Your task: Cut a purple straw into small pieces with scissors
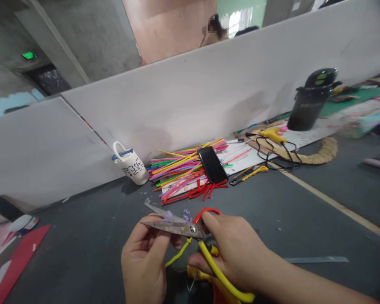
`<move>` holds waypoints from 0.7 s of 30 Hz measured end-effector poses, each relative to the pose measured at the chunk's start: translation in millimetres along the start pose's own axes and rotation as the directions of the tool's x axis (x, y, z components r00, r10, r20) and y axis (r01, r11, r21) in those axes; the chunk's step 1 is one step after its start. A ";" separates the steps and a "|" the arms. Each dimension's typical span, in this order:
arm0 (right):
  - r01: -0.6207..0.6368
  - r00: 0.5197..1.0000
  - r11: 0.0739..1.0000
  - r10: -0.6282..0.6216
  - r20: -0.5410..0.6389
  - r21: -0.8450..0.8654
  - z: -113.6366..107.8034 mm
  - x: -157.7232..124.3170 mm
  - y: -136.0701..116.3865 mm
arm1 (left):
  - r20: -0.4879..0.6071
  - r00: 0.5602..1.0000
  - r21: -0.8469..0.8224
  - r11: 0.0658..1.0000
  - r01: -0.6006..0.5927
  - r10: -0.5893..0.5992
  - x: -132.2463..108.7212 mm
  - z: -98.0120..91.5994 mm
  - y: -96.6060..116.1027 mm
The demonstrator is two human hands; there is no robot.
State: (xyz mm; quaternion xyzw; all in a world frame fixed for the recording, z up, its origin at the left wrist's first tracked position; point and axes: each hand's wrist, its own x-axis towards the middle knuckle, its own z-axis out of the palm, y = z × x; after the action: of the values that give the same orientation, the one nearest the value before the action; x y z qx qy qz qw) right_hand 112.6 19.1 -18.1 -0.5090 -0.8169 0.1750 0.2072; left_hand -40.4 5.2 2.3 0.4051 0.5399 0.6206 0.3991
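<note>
My right hand [237, 245] is wrapped round the handles of a pair of scissors [177, 228]. The blades are parted and point left, with a red loop above and a yellow length running down from the pivot. My left hand [147, 257] pinches at the blades, its thumb under the nearer one. A small purple piece [167, 216] shows between the blades at its fingertips; the blade hides part of the grip. More purple bits [187, 216] appear just behind. A thin yellow stem [178, 255] with a knot hangs below the blades.
Beyond my hands lie a bundle of coloured pipe cleaners [177, 169], a phone [213, 164] and a utility knife [248, 174]. A white cup [133, 166], yellow glue gun [274, 135] and dark tumbler [310, 103] stand or lie along the white partition [183, 93]. Red sheet [22, 266] at left.
</note>
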 end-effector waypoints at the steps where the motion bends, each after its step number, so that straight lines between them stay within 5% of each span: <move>1: 0.008 1.000 1.000 -0.008 -0.007 -0.002 0.1 0.0 -0.1 | 0.002 1.000 -0.003 1.000 -0.002 0.002 0.0 -0.1 -0.2; 21: 0.048 0.998 0.999 -0.049 -0.048 -0.021 6.7 -0.1 4.4 | -0.026 0.999 -0.030 0.999 0.046 -0.046 0.9 3.8 0.4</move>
State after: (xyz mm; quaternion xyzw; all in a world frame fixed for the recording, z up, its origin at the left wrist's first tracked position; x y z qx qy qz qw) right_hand 112.5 20.3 -26.1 -0.4950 -0.8254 0.1494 0.2264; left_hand -37.3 7.4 3.1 0.3786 0.5451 0.6243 0.4120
